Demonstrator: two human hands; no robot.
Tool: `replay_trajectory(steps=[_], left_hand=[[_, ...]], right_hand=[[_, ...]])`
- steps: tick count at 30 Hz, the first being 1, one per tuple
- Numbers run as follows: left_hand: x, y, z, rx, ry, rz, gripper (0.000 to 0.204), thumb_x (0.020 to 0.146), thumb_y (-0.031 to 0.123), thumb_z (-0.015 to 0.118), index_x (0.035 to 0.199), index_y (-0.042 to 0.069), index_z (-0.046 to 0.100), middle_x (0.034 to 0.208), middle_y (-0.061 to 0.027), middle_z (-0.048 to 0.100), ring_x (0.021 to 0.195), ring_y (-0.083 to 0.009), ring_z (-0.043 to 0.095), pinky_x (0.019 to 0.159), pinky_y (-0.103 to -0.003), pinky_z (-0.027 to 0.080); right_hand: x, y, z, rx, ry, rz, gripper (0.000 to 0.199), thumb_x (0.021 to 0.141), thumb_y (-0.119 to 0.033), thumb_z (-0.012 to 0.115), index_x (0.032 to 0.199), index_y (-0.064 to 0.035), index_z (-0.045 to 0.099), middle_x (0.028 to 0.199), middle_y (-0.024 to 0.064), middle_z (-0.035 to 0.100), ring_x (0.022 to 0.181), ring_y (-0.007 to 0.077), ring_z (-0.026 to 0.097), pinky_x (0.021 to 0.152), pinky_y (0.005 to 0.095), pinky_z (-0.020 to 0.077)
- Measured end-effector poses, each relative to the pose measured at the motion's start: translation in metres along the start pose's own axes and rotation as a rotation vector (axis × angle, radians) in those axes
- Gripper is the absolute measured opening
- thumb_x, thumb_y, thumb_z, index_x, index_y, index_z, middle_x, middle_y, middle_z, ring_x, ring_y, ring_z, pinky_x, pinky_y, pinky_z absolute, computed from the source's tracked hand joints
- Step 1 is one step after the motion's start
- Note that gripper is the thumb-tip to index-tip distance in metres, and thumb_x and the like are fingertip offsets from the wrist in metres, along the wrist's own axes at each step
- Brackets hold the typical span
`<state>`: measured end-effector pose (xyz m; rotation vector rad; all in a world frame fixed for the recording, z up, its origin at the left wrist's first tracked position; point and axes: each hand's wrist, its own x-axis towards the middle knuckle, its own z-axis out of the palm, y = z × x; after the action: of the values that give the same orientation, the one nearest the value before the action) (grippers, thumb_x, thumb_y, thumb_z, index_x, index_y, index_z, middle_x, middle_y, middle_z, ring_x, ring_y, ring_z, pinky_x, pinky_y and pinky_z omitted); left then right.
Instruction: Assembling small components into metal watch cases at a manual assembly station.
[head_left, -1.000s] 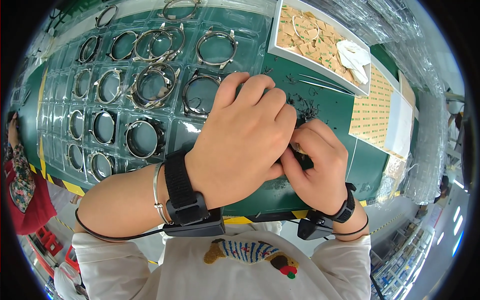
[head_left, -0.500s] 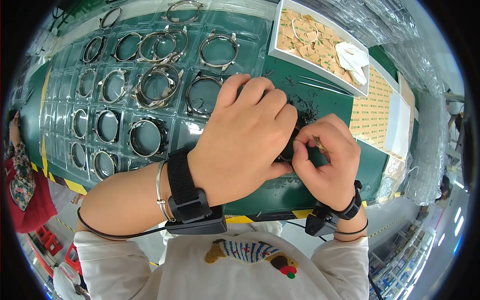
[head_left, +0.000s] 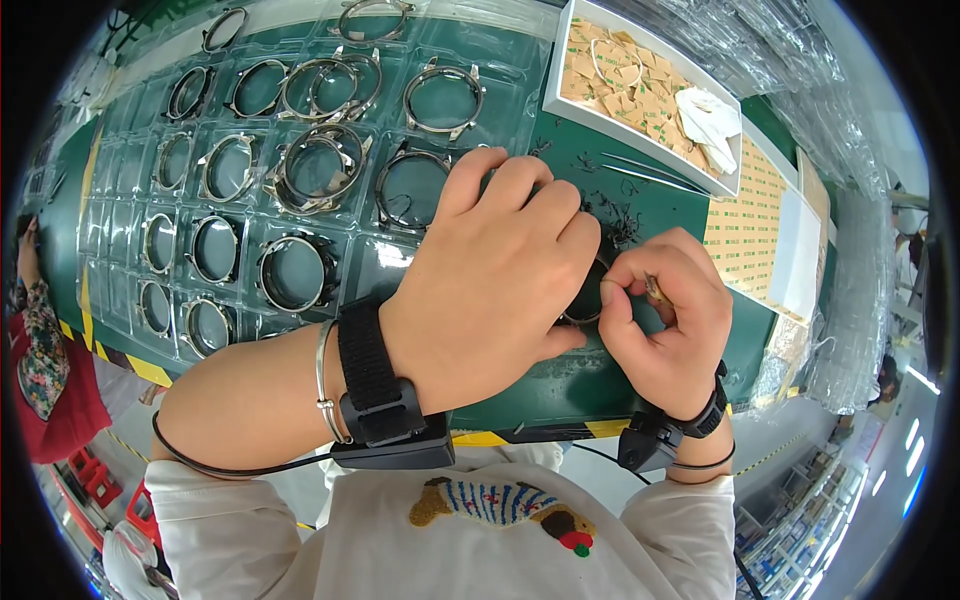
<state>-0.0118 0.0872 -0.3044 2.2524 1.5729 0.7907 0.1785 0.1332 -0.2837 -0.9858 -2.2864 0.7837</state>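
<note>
My left hand (head_left: pixel 500 265) is bent over a round metal watch case (head_left: pixel 582 320), back of the hand up. Only a curved bit of the case's rim shows between my hands; the rest is hidden under my palm and fingers. My right hand (head_left: pixel 672 315) is closed in a pinch at the right side of that rim. A small, thin brass-coloured piece (head_left: pixel 655 289) pokes out between its curled fingers; its kind cannot be made out.
Clear plastic trays with several watch cases (head_left: pixel 295 275) cover the left of the green mat. Black shavings (head_left: pixel 622 222) and tweezers (head_left: pixel 655 175) lie beyond my hands. A white box (head_left: pixel 553 95) of tan paper pieces stands at the far right, near a tan sheet (head_left: pixel 745 225).
My right hand has shifted slightly right, away from my left hand. More of the watch case's rim now shows between them. My left hand has hardly moved.
</note>
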Motion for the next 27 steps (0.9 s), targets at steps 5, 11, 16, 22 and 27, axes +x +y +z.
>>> replay_trajectory(steps=[5, 11, 16, 22, 27], left_hand=[[0.000, 0.000, -0.001, -0.007, -0.004, 0.001, 0.052, 0.060, 0.030, 0.089, 0.099, 0.006, 0.064, 0.109, -0.0076, 0.059, 0.120, -0.0306, 0.052, 0.109, -0.049, 0.035], [0.000, 0.000, -0.003, -0.016, -0.041, -0.005, 0.058, 0.057, 0.030, 0.092, 0.102, 0.006, 0.063, 0.110, -0.0075, 0.059, 0.119, -0.0303, 0.052, 0.109, -0.050, 0.034], [0.000, 0.000, -0.004, -0.010, -0.054, -0.003, 0.060, 0.057, 0.031, 0.093, 0.103, 0.007, 0.063, 0.111, -0.0077, 0.058, 0.120, -0.0308, 0.052, 0.110, -0.050, 0.034], [0.001, -0.002, -0.010, -0.032, -0.050, -0.002, 0.062, 0.057, 0.033, 0.094, 0.104, 0.007, 0.063, 0.113, -0.0082, 0.058, 0.123, -0.0333, 0.050, 0.110, -0.051, 0.035], [-0.001, -0.001, -0.013, -0.036, -0.056, -0.010, 0.064, 0.058, 0.034, 0.094, 0.108, 0.009, 0.063, 0.115, -0.0078, 0.058, 0.127, -0.0354, 0.049, 0.110, -0.051, 0.035]], right_hand=[[-0.001, 0.001, -0.001, -0.010, 0.012, -0.010, 0.016, 0.074, 0.003, 0.073, 0.087, -0.0027, 0.067, 0.080, 0.0074, 0.061, 0.070, 0.0216, 0.062, 0.061, 0.0308, 0.0506], [0.000, 0.002, -0.014, 0.015, 0.184, 0.059, 0.010, 0.080, 0.002, 0.070, 0.085, -0.0032, 0.064, 0.079, 0.0077, 0.061, 0.067, 0.0208, 0.058, 0.058, 0.0292, 0.0456], [0.002, 0.020, -0.025, 0.259, 0.391, 0.215, 0.008, 0.089, -0.001, 0.066, 0.084, -0.0037, 0.061, 0.079, 0.0094, 0.060, 0.064, 0.0230, 0.054, 0.057, 0.0295, 0.0420], [0.010, 0.035, -0.019, -0.161, -0.011, 0.166, 0.008, 0.093, -0.002, 0.065, 0.091, -0.0010, 0.057, 0.081, 0.0077, 0.054, 0.065, 0.0162, 0.050, 0.059, 0.0289, 0.0400], [0.010, 0.030, -0.015, -0.244, -0.091, 0.120, 0.007, 0.091, -0.001, 0.066, 0.091, -0.0006, 0.059, 0.081, 0.0120, 0.057, 0.066, 0.0251, 0.055, 0.060, 0.0328, 0.0443]])
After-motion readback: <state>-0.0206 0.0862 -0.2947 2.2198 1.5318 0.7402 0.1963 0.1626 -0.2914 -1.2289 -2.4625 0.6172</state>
